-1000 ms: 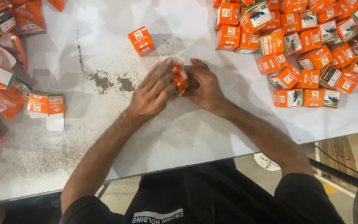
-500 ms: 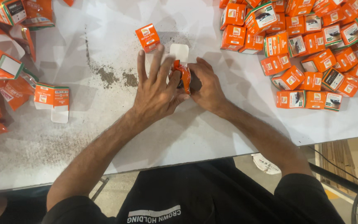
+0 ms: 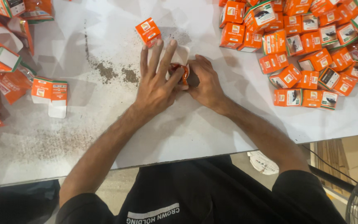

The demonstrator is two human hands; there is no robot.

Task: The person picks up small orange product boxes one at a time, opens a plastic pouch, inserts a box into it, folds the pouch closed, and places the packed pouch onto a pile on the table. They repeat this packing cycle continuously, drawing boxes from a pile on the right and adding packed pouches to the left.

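Left hand (image 3: pixel 156 87) flatter over box (image 3: pixel 180 70)

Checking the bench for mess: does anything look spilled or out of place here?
Yes. Dark powder is scattered on the white table just left of the left hand, with a fainter dusting nearer the table edge. An opened flat carton lies alone.

Single head view, looking steeply down, close over table (image 3: pixel 212 137).
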